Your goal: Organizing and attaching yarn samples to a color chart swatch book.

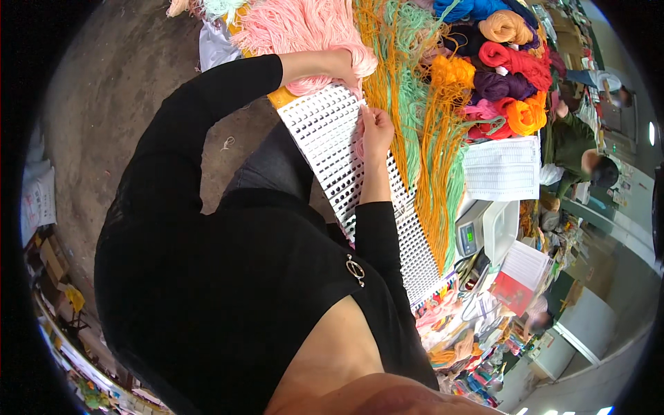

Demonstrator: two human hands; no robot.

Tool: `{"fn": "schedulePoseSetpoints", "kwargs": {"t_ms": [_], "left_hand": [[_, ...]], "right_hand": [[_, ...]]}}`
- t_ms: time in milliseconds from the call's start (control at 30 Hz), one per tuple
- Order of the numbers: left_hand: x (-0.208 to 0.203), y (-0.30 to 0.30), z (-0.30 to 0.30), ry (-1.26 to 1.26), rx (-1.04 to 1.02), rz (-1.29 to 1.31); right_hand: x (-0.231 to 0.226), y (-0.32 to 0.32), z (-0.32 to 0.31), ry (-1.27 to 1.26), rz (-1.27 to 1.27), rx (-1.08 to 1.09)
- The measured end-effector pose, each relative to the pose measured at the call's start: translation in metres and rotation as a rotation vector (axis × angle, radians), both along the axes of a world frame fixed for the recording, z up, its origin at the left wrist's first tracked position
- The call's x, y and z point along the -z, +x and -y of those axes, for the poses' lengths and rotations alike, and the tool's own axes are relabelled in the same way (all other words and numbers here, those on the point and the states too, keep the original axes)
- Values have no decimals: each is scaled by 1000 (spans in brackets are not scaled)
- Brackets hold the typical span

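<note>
A long white board [321, 131] with rows of dark holes lies in front of me, running from upper left to lower right. At its far end my left hand [340, 69] closes around a strand bundle of pink yarn [297, 28], which spreads out behind it in a large loose heap. My right hand [377, 131] is just below, over the board, with thumb and fingers pinched together. Pink yarn strands [359, 147] hang beside its fingertips and seem to run between the two hands. Orange yarn strands [432, 200] and mint green strands [408, 90] lie along the board's right side.
Skeins of coloured yarn [508, 59] pile up at the upper right. Below them are printed sheets [503, 169], a digital scale [469, 235] and a red-and-white booklet [520, 277]. Other people, one in a dark green top [574, 142], are farther right. Bare floor [131, 76] is at left.
</note>
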State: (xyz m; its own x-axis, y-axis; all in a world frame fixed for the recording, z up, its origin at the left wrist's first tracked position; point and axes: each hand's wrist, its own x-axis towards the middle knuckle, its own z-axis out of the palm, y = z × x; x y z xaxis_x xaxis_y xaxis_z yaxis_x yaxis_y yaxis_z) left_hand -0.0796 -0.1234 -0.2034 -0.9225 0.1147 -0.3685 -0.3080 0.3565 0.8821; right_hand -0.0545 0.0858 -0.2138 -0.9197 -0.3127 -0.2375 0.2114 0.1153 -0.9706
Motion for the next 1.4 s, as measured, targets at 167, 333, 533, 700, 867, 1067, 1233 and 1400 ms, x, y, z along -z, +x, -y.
{"fn": "schedulePoseSetpoints", "kwargs": {"t_ms": [167, 333, 533, 700, 867, 1067, 1233, 1400], "left_hand": [[-39, -2, 18, 378, -93, 228], [-73, -17, 82, 1094, 129, 123], [-82, 3, 22, 798, -65, 56], [-9, 2, -29, 342, 317, 302], [-1, -31, 14, 108, 292, -583], [-66, -47, 134, 1221, 140, -65], [-123, -75, 136, 753, -417, -324], [-15, -88, 232, -1041, -343, -898]], "right_hand": [[0, 0, -2, 10, 0, -11], [-2, -2, -1, 26, -6, -13], [-7, 0, -6, -57, 28, 14], [-7, -3, -9, -242, 119, 80], [-4, 0, 7, 574, -321, -29], [-32, 2, 30, 990, -285, -86], [-35, 0, 24, 949, -262, -73], [-35, 13, 47, 912, -319, -198]]}}
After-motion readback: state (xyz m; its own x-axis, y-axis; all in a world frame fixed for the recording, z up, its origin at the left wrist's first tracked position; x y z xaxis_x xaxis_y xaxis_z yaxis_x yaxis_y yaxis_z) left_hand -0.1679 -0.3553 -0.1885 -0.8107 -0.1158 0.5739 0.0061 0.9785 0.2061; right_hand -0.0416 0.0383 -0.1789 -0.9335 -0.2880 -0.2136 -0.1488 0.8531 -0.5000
